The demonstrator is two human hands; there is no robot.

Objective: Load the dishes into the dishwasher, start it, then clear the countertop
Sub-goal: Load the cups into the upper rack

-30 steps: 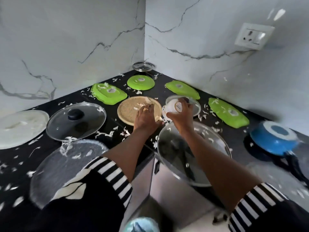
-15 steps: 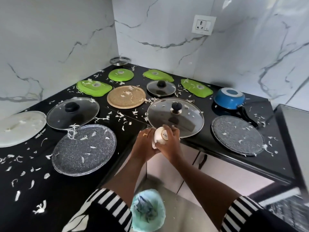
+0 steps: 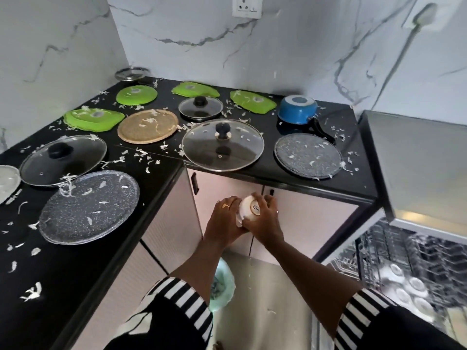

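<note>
Both hands hold a small white bowl (image 3: pixel 249 209), bottom up, below the black countertop (image 3: pixel 161 170) and in front of the cabinet doors. My left hand (image 3: pixel 225 223) cups its left side and my right hand (image 3: pixel 265 221) grips its right side. The open dishwasher (image 3: pixel 394 263) is at the lower right, with white bowls (image 3: pixel 404 289) in its rack. On the counter lie several glass lids (image 3: pixel 222 145), green lids (image 3: pixel 93 120), two speckled grey plates (image 3: pixel 88 208), a tan round mat (image 3: pixel 147 126) and a blue saucepan (image 3: pixel 298 109) turned bottom up.
White food shreds litter the whole counter. A pale green bin (image 3: pixel 222 286) stands on the floor below my arms. A small steel plate (image 3: pixel 131 73) rests in the back corner. A wall socket (image 3: pixel 247 6) sits above the counter. A steel appliance top (image 3: pixel 417 157) is at right.
Both hands have pulled the white bowl back from the counter and down to cabinet height. The view has swung right, so the open dishwasher rack now shows.
</note>
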